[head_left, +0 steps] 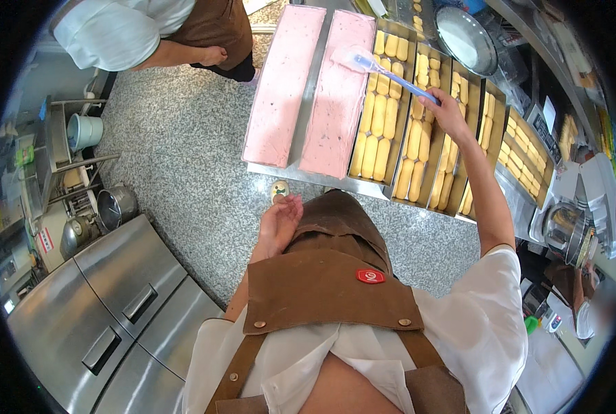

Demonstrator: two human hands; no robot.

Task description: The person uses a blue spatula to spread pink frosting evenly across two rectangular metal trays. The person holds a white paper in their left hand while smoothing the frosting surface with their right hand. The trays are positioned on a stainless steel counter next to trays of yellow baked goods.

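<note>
My right hand (446,112) grips the blue handle of a spatula (401,83). The spatula's pale, cream-smeared head rests on or just above the pink cream (337,103) filling a long rectangular tray. Left of it lies a second long slab of pink cream (285,83) with a fairly smooth top. To the right stand several long metal trays lined with rows of ladyfingers (375,127). My left hand (280,224) hangs in front of my apron, near the table's front edge, palm up with loosely curled fingers and nothing in it.
A metal bowl (465,41) stands behind the trays. Another person (184,41) in a brown apron is at the far left, beside the table. Steel cabinets (101,297) fill the lower left, near a metal pot (117,207) and a pale bucket (85,131).
</note>
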